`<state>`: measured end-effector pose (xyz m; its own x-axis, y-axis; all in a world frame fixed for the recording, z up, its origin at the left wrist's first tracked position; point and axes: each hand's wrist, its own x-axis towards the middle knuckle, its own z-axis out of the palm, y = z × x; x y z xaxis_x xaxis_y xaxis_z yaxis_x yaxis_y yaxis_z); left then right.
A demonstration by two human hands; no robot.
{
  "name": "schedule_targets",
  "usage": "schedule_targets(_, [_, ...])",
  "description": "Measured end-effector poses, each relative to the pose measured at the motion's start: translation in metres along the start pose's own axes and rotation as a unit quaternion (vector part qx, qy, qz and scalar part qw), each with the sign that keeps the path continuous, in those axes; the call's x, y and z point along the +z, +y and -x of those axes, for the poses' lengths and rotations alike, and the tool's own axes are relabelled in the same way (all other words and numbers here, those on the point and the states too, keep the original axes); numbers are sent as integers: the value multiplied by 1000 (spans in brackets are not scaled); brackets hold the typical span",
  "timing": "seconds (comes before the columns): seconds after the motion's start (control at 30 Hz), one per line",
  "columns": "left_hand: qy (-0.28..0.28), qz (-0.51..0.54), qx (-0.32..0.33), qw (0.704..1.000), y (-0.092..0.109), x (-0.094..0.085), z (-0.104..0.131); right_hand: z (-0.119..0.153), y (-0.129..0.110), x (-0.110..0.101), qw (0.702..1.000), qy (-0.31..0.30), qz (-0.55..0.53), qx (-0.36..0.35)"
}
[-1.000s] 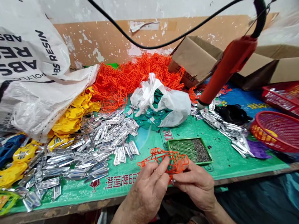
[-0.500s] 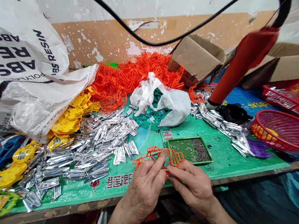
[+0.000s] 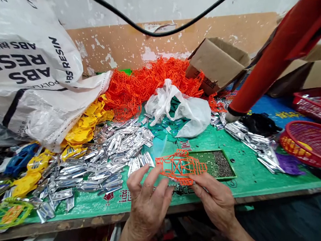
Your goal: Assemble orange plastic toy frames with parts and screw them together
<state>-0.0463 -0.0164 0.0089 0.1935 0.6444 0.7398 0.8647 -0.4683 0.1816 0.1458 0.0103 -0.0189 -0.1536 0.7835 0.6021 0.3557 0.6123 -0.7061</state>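
Observation:
An orange plastic frame with thin struts is held above the green sheet. My right hand pinches its lower right edge between thumb and fingers. Beside the frame's left end, my left hand has its fingers apart, with nothing visible in them. Partly behind the frame lies a green mesh tray with small dark screws heaped at its right side. Silver strips are piled to the left of my left hand.
At the back are an orange frame heap, a white bag with green pieces and a cardboard box. A red tool hangs at the right above a red basket. Yellow parts lie left.
My left hand has let go of the orange frame and moved left, its fingers spreading. The frame now shows more fully in my right hand. The whole view has shifted a little.

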Motion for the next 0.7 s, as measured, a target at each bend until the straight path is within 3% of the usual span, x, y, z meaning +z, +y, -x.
schedule_targets(0.33, [25, 47, -26, 998, 3, 8, 3, 3, -2, 11, 999, 26, -12, -42])
schedule_targets(0.7, [2, 74, -26, 997, 2, 5, 5, 7, 0, 15, 998, 18, 39, -51])
